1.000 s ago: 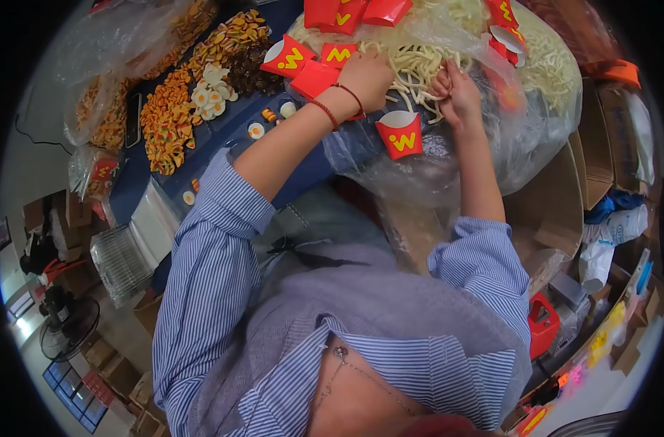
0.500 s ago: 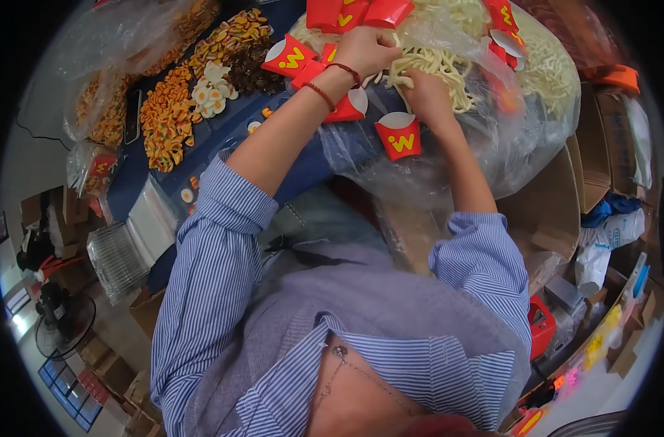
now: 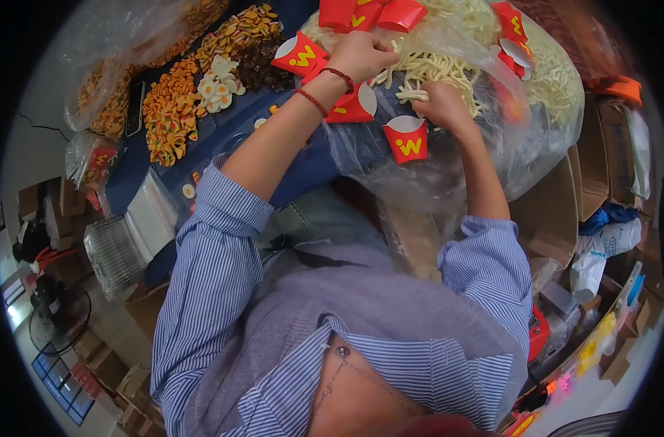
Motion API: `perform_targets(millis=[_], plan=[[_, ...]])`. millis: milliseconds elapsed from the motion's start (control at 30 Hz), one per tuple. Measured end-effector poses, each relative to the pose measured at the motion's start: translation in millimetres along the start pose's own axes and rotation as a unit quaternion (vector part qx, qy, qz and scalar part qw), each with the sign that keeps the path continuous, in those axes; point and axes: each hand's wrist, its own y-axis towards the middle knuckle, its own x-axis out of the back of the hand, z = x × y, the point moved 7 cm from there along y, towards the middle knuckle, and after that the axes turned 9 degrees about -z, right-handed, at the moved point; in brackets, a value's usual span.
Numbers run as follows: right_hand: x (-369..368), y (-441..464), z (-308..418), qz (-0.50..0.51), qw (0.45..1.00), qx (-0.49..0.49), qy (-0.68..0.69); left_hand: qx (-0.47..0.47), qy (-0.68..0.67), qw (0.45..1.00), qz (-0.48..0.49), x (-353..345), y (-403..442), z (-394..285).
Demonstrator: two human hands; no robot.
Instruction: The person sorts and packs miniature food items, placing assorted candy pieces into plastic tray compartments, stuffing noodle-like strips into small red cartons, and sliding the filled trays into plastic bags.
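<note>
My left hand (image 3: 361,55), with two red bracelets at the wrist, is closed in a pinch, and a pale fry-shaped stick (image 3: 395,46) shows at its fingertips. Fingers curled, my right hand (image 3: 446,107) grips a few pale fry-shaped sticks (image 3: 412,95) at the near side of the loose heap (image 3: 445,71). Just below the right hand stands a red fry box (image 3: 406,143) with a yellow mark; its inside is mostly hidden. More red fry boxes (image 3: 301,55) lie around my left hand and partly under its wrist.
Clear plastic sheeting (image 3: 485,171) lies under and over the sticks. On the blue table surface (image 3: 292,156) are orange candy-like pieces (image 3: 170,109), egg-shaped pieces (image 3: 217,93), dark brown pieces (image 3: 259,65) and a phone (image 3: 136,108). Cardboard boxes (image 3: 551,218) stand at the right.
My right hand has moved a little right and down, with sticks still in its fingers. The left hand stays near the heap, still pinched. The whole view has shifted slightly.
</note>
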Motion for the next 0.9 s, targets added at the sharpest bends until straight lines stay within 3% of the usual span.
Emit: perform_targets(millis=[100, 133, 233, 300, 367, 400, 433, 500, 567, 633, 667, 733, 767, 833, 900], plan=[[-8, -1, 1, 0.009, 0.999, -0.031, 0.009, 0.020, 0.011, 1.000, -0.001, -3, -2, 5], [-14, 1, 2, -0.020, 0.999, 0.004, -0.031, 0.021, 0.010, 1.000, -0.001, -4, -2, 8], [-13, 7, 7, -0.035, 0.996, 0.037, -0.078, -0.002, 0.093, 0.996, 0.010, -6, -1, 9], [-8, 9, 7, -0.023, 0.996, 0.035, -0.084, -0.060, 0.220, 0.974, -0.016, -4, -5, 1], [12, 9, -7, -0.110, 0.987, -0.022, 0.114, -0.044, 0.263, 0.963, -0.026, -9, -11, -2], [11, 7, -17, -0.100, 0.961, -0.086, 0.242, -0.027, 0.305, 0.951, -0.033, -13, -12, 0], [16, 3, -21, -0.100, 0.962, -0.087, 0.240, -0.027, 0.304, 0.952, -0.033, -21, -13, 1], [18, -11, -36, -0.058, 0.882, -0.174, 0.434, -0.120, 0.393, 0.909, -0.077, -33, -14, -4], [15, -17, -35, -0.016, 0.863, -0.132, 0.487, -0.131, 0.400, 0.903, -0.082, -42, -13, 4], [15, -35, -14, -0.074, 0.729, -0.187, 0.654, -0.140, 0.407, 0.898, -0.088, -44, -12, 5], [13, -42, -12, -0.073, 0.729, -0.187, 0.654, -0.150, 0.396, 0.901, -0.096, -42, -13, 4], [6, -49, -5, -0.059, 0.661, -0.162, 0.730, -0.158, 0.385, 0.903, -0.105, -35, -16, -5], [-1, -48, -3, -0.058, 0.661, -0.160, 0.731, -0.159, 0.346, 0.918, -0.111, -31, -18, -10], [-18, -50, -8, -0.130, 0.613, -0.216, 0.749, -0.160, 0.310, 0.930, -0.117, -18, -28, -33], [-38, -45, 6, -0.126, 0.584, -0.211, 0.774, -0.199, 0.255, 0.935, -0.148, -7, -47, -62]])
